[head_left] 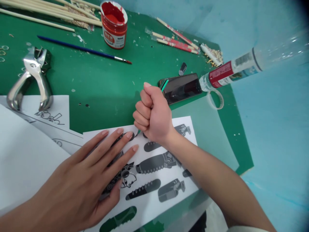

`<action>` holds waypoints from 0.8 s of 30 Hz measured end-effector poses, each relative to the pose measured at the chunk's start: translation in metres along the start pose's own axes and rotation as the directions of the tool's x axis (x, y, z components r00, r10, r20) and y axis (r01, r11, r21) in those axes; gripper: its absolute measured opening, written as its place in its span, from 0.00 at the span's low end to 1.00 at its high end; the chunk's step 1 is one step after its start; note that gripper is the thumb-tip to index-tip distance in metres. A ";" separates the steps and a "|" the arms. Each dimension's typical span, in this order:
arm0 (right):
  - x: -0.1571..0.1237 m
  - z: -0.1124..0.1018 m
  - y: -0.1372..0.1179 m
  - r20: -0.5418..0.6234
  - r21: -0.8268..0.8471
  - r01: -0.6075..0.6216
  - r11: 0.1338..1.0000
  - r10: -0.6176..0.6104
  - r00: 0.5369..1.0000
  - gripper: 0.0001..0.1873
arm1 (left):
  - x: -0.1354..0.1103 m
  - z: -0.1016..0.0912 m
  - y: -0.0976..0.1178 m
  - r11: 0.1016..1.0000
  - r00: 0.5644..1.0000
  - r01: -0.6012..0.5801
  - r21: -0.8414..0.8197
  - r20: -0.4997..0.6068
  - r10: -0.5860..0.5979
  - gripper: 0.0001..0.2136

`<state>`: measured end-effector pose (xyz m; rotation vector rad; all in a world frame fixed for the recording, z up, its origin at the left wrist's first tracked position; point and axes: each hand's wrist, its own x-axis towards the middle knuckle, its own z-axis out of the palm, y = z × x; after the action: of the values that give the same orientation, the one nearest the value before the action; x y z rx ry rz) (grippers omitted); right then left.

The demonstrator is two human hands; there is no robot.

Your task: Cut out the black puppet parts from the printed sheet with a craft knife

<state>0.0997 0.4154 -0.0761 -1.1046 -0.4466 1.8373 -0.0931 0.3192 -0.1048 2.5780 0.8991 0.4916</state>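
Observation:
My left hand (pixel 96 167) lies flat with fingers spread on a white sheet (pixel 149 180) printed with dark grey and black shapes. At one spot a shape is cut out, and green shows through the hole. My right hand (pixel 154 116) is a fist around a slim green craft knife (pixel 164 84). Its upper end pokes out above the fist, and its lower tip meets the paper just beyond my left fingertips. Most of the knife is hidden by my fingers. Under the sheet is a pale green translucent mat (pixel 205 129).
A phone (pixel 183 87), a clear bottle (pixel 222 75) and a tape roll (pixel 216 99) lie beyond my right hand. Further off are an open red paint jar (pixel 114 27), a paintbrush (pixel 84 49), wooden sticks (pixel 48 11) and a metal hole punch (pixel 32 77). Papers (pixel 26 154) lie at left.

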 end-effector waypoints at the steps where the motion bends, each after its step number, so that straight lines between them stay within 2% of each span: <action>1: 0.000 0.000 0.000 -0.001 0.001 0.002 1.000 -0.002 1.000 0.30 | -0.001 0.000 0.000 1.000 1.000 0.001 -0.001 -0.002 -0.001 0.33; 8: 0.000 0.000 0.000 0.005 0.006 0.013 1.000 -0.013 1.000 0.30 | 0.002 0.001 -0.001 1.000 1.000 0.006 0.002 0.000 -0.006 0.33; 15: -0.007 0.004 -0.002 0.093 -0.122 0.025 0.992 -0.013 0.996 0.33 | 0.002 0.001 -0.001 1.000 1.000 -0.010 -0.003 -0.020 0.010 0.32; 21: -0.001 0.002 -0.004 0.012 -0.066 -0.056 0.996 0.057 0.998 0.31 | 0.002 0.002 -0.002 1.000 0.999 -0.008 0.004 -0.031 0.009 0.32; 24: 0.000 0.001 -0.004 -0.002 -0.050 -0.054 0.997 0.054 0.999 0.31 | 0.003 0.002 -0.001 1.000 1.000 -0.011 0.017 -0.028 0.012 0.32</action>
<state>0.1011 0.4176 -0.0735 -1.1610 -0.4685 1.8817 -0.0908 0.3214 -0.1069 2.5988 0.9016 0.5266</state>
